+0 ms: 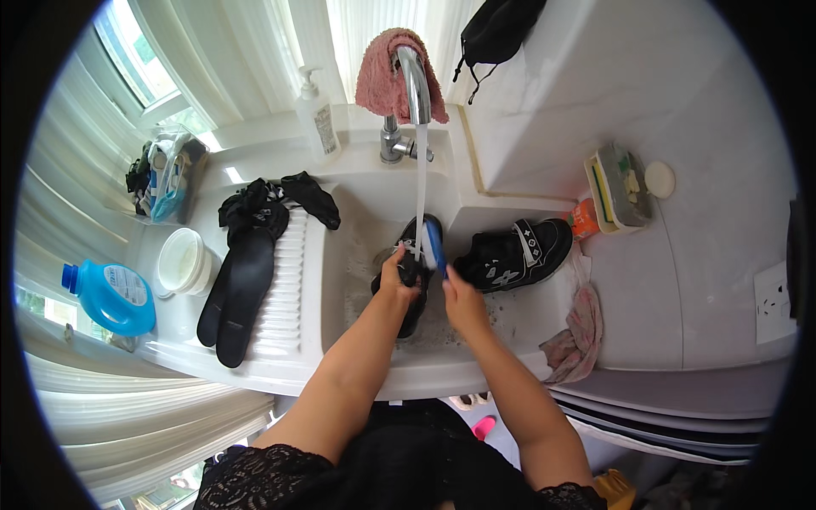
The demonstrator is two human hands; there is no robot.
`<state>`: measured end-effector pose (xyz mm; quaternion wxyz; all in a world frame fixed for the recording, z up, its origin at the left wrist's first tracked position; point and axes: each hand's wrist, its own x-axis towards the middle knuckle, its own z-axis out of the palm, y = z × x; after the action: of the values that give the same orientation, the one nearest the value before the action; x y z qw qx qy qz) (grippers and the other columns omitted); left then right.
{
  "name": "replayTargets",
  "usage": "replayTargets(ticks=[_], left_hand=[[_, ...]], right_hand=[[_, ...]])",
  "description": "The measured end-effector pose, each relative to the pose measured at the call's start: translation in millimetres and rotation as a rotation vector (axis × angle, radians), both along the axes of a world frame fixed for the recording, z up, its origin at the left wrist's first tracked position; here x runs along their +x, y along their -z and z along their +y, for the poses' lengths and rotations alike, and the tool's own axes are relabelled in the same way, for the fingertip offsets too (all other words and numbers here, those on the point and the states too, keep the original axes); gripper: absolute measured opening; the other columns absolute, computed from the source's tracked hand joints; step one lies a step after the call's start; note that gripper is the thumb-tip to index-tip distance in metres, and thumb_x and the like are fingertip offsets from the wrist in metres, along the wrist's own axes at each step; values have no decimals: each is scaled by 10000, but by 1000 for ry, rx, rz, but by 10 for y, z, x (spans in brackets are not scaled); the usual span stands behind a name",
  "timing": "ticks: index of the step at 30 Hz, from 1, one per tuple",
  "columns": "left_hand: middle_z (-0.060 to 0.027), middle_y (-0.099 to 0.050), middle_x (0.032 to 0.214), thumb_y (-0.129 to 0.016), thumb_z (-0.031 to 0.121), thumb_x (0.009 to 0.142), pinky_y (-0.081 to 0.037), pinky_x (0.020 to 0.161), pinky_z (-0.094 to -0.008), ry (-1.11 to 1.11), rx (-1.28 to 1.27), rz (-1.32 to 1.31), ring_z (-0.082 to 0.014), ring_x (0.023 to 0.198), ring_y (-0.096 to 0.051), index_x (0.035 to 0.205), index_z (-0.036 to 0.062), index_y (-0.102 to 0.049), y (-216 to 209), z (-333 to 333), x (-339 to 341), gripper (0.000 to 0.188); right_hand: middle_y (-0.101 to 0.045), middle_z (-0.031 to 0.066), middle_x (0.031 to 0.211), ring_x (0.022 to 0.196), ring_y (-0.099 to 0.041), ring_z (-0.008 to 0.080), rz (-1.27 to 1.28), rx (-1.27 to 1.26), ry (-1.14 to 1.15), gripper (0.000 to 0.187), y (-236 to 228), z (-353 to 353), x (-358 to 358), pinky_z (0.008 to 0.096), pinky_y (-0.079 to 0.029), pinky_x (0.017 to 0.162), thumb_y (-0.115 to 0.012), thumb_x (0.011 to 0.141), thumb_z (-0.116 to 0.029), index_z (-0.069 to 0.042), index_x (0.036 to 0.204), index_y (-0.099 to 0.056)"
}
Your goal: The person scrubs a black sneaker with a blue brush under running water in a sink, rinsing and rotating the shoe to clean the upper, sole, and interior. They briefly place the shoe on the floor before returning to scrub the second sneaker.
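The left hand [399, 276] closes its grip around a black shoe [416, 272] held in the white sink [357, 280] under the water stream from the tap [414, 81]. The right hand [463, 302] pinches a blue brush [435, 245] against the shoe's far end. Judging by this, scrubbing is under way on this shoe, while the second black shoe [514, 252] waits on the sink's right ledge and two insoles [238, 297] lie on the ribbed washboard at left. A blue detergent bottle [110, 297] rests far left; curtains and a window surround the bright washing corner.
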<state>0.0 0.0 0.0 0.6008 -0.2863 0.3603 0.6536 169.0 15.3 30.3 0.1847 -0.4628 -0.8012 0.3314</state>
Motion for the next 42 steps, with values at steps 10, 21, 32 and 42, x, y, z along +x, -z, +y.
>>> replayTargets(ticks=[10, 21, 32, 42], left_hand=[[-12, -680, 914, -715, 506, 792, -448, 615, -290, 68, 155, 117, -192, 808, -624, 966, 165, -643, -423, -292, 79, 390], [-107, -657, 1103, -576, 371, 939, -506, 848, -366, 466, 52, 406, -237, 985, -624, 1210, 55, -575, -390, -426, 314, 416], [-105, -656, 1102, -586, 283, 944, -489, 880, -352, 209, 179, 315, -233, 991, -628, 1164, 18, -602, -161, -480, 256, 345], [-129, -651, 1125, -619, 413, 886, -428, 1017, -458, -269, 339, -60, -322, 1093, -587, 1150, 70, -602, -312, -677, -277, 433]], right_hand=[[-638, 210, 809, 693, -643, 406, -477, 383, -95, 432, -830, -114, -247, 512, -527, 638, -459, 963, -284, -195, 1385, -443], [-665, 197, 814, 724, -659, 405, -494, 275, -85, 414, -892, -80, -149, 524, -533, 668, -461, 962, -308, -169, 1351, -479], [-683, 182, 901, 839, -672, 374, -672, 178, -228, 365, -1422, 120, -128, 480, -534, 715, -415, 981, -250, -135, 1317, -502], [-648, 255, 843, 783, -617, 455, 176, 52, 12, 386, -809, -518, -502, 518, -487, 704, -520, 943, -246, -143, 1314, -533]])
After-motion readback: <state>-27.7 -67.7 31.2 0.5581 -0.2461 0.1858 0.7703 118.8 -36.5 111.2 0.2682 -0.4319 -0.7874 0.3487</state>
